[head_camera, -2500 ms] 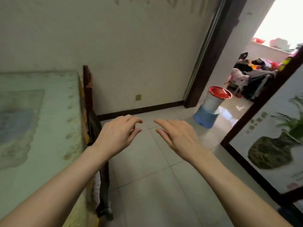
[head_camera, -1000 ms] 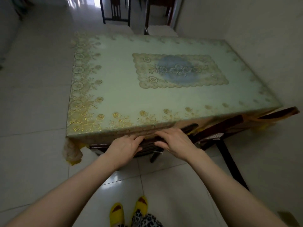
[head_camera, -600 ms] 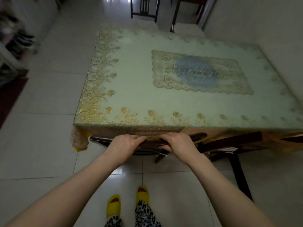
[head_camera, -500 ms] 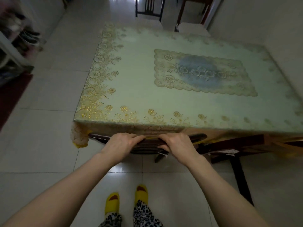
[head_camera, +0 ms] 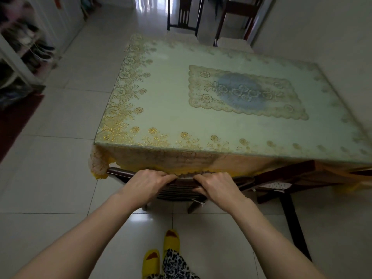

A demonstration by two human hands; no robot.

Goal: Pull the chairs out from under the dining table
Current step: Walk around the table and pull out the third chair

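Note:
A dining table [head_camera: 165, 109] with a pale green cloth patterned in gold stands in front of me. A dark wooden chair [head_camera: 120, 172] is tucked under its near edge, only the curved top rail and slats showing. My left hand [head_camera: 146, 185] and my right hand [head_camera: 216, 187] both grip that top rail, side by side, fingers curled over it under the cloth's fringe. A second dark chair [head_camera: 285, 172] sits at an angle under the table's right corner, its leg reaching toward me.
A wall runs close along the table's right side. Two more dark chairs [head_camera: 184, 14] stand beyond the far end. A shoe rack [head_camera: 26, 51] lines the left wall. White tiled floor lies to the left and behind me, where my yellow slippers [head_camera: 161, 252] stand.
I turned from the doorway to the table's near end and put both hands on the chair's top rail. Over the last half second the grip has held, with the chair barely shifted.

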